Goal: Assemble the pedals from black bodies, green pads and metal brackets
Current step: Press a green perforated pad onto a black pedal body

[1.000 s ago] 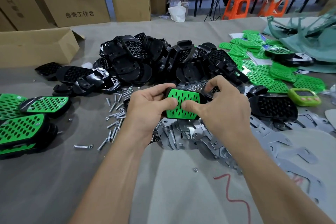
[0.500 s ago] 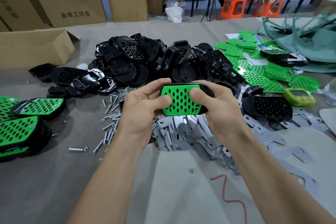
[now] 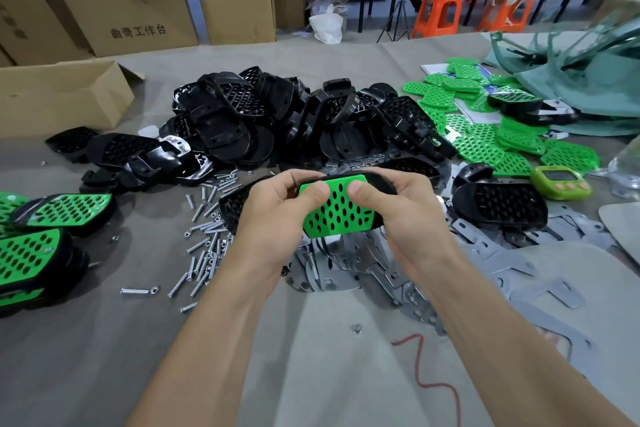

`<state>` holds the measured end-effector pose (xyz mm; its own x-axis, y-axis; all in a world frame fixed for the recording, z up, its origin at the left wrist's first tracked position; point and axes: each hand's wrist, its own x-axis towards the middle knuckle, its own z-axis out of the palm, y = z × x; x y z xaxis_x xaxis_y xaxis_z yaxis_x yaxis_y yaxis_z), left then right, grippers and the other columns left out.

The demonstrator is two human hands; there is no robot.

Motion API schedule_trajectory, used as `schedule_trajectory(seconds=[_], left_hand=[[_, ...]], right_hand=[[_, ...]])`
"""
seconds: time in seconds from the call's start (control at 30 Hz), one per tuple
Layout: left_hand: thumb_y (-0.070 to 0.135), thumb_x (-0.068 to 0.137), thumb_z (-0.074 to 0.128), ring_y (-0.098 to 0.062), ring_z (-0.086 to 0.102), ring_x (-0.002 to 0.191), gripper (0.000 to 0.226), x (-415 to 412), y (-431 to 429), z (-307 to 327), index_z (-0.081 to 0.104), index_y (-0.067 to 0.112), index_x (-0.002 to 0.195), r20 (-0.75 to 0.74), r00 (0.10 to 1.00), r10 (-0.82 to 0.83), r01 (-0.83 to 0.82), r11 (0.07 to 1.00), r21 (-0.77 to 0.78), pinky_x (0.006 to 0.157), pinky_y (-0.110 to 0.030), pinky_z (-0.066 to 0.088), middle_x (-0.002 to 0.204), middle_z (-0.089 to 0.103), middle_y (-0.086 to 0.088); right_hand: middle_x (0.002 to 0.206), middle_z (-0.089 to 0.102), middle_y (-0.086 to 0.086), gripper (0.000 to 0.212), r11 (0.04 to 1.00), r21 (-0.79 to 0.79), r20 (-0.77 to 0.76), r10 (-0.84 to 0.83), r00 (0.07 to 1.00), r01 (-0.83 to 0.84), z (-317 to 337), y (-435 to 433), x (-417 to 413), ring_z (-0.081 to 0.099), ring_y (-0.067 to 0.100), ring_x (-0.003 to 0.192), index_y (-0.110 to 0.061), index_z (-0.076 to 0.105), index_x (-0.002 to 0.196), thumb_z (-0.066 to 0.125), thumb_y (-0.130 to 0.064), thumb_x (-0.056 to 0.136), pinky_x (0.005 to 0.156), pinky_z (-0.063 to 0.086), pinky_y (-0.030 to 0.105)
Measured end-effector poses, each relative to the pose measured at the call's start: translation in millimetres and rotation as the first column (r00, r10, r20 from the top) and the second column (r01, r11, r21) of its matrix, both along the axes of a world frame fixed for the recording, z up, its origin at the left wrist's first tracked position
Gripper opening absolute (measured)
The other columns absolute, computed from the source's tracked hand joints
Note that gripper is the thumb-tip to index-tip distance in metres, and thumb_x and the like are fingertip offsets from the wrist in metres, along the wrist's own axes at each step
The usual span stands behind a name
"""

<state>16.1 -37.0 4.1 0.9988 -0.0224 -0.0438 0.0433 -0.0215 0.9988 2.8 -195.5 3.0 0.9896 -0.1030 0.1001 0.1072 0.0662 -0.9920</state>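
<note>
Both hands grasp one pedal above the bracket heap – left hand (image 3: 273,215) and right hand (image 3: 405,215) thumbs press the green pad (image 3: 337,213). It seems light, stiff plastic – best gripped by the black body (image 3: 379,180) edges.

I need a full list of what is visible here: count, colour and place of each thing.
held pedal: one, green pad on black body, centre
black bodies: many, black, piled behind the hands
green pads: many, green, back right
stacked pedals: several, green on black, left edge
metal brackets: many, grey, under and right of hands
bolts: many, silver, left of hands
timer: one, green, right
cardboard boxes: several, brown, back left
stools: at least two, orange, background
left hand: one, grips pedal's left end
right hand: one, grips pedal's right end
</note>
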Motion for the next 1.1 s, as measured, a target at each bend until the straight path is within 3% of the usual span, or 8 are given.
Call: schedule_trajectory(seconds=[0.1, 0.23, 0.3, 0.4, 0.47, 0.67, 0.83, 1.1], left_hand=[[0.04, 0.074, 0.068, -0.016, 0.064, 0.082, 0.013, 0, -3, -3, 0.075, 0.037, 0.084, -0.001, 0.997, 0.075, -0.075, 0.997, 0.03, 0.075, -0.041, 0.054, 0.084, 0.072, 0.007], [0.024, 0.091, 0.073, -0.009, 0.066, 0.074, 0.013, 2, -5, -9, 0.074, 0.033, 0.083, 0.017, 0.99, 0.138, -0.138, 0.989, 0.058, 0.06, -0.026, 0.052, 0.08, 0.071, 0.01], [0.024, 0.092, 0.072, -0.009, 0.065, 0.074, 0.014, 3, -5, -9, 0.073, 0.035, 0.083, 0.034, 0.991, 0.128, -0.13, 0.99, 0.059, 0.059, -0.024, 0.052, 0.078, 0.07, 0.012], [0.038, 0.079, 0.068, -0.002, 0.061, 0.073, 0.006, 3, -2, -3, 0.073, 0.04, 0.083, 0.087, 0.994, 0.066, -0.071, 0.996, 0.057, 0.066, -0.025, 0.048, 0.075, 0.067, 0.018], [0.04, 0.076, 0.069, 0.002, 0.058, 0.07, 0.009, 3, 1, -1, 0.073, 0.037, 0.083, 0.135, 0.991, 0.019, -0.028, 0.997, 0.065, 0.065, -0.02, 0.047, 0.074, 0.066, 0.018], [0.038, 0.074, 0.074, -0.004, 0.059, 0.069, 0.009, -1, 1, -1, 0.076, 0.033, 0.082, 0.221, 0.973, -0.061, 0.021, 0.984, 0.178, 0.066, -0.024, 0.048, 0.073, 0.069, 0.008], [0.032, 0.075, 0.073, 0.0, 0.05, 0.056, 0.007, -3, -8, -7, 0.068, 0.027, 0.075, 0.317, 0.947, 0.051, -0.132, 0.962, 0.239, 0.052, -0.013, 0.039, 0.062, 0.062, 0.013], [0.035, 0.078, 0.071, -0.004, 0.062, 0.073, 0.006, -2, -3, -4, 0.072, 0.035, 0.084, 0.291, 0.956, 0.022, -0.094, 0.967, 0.236, 0.067, -0.024, 0.048, 0.079, 0.07, 0.013]], right_hand=[[0.087, 0.06, 0.041, 0.02, 0.996, -0.081, 0.011, -0.028, 1.0, 0.028, -4, 5, 0, 0.061, 0.049, 0.074, -0.002, 0.076, 0.087, 0.073, -0.02, 0.08, 0.075, 0.052, 0.068], [0.078, 0.062, 0.028, 0.016, 0.959, -0.265, 0.05, -0.089, 0.995, 0.099, -8, 10, -1, 0.053, 0.021, 0.063, -0.005, 0.073, 0.082, 0.072, -0.021, 0.084, 0.061, 0.051, 0.053], [0.081, 0.063, 0.024, 0.019, 0.959, -0.273, 0.037, -0.071, 0.997, 0.079, -6, 9, 0, 0.056, 0.019, 0.066, -0.008, 0.072, 0.084, 0.068, -0.027, 0.083, 0.066, 0.052, 0.051], [0.096, 0.065, 0.029, 0.022, 0.995, -0.095, -0.014, 0.021, 1.0, -0.023, -1, 1, 2, 0.063, 0.043, 0.088, -0.012, 0.076, 0.094, 0.063, -0.027, 0.085, 0.086, 0.053, 0.064], [0.097, 0.066, 0.03, 0.019, 0.995, -0.096, 0.031, 0.042, 0.999, -0.038, 0, -3, 2, 0.061, 0.05, 0.094, -0.013, 0.077, 0.096, 0.063, -0.023, 0.087, 0.086, 0.05, 0.068], [0.084, 0.071, 0.019, 0.016, 0.96, -0.28, 0.144, 0.044, 0.989, -0.002, -1, 0, 0, 0.064, 0.042, 0.085, -0.023, 0.079, 0.092, 0.064, -0.023, 0.087, 0.077, 0.052, 0.06], [0.076, 0.069, 0.014, 0.016, 0.949, -0.306, 0.166, -0.018, 0.986, 0.069, -3, 4, -1, 0.061, 0.035, 0.075, -0.02, 0.078, 0.088, 0.063, -0.023, 0.083, 0.07, 0.053, 0.052], [0.091, 0.073, 0.015, 0.019, 0.983, -0.167, 0.097, 0.093, 0.991, -0.076, 0, -1, 5, 0.066, 0.027, 0.088, -0.019, 0.078, 0.097, 0.064, -0.017, 0.084, 0.091, 0.051, 0.061]])
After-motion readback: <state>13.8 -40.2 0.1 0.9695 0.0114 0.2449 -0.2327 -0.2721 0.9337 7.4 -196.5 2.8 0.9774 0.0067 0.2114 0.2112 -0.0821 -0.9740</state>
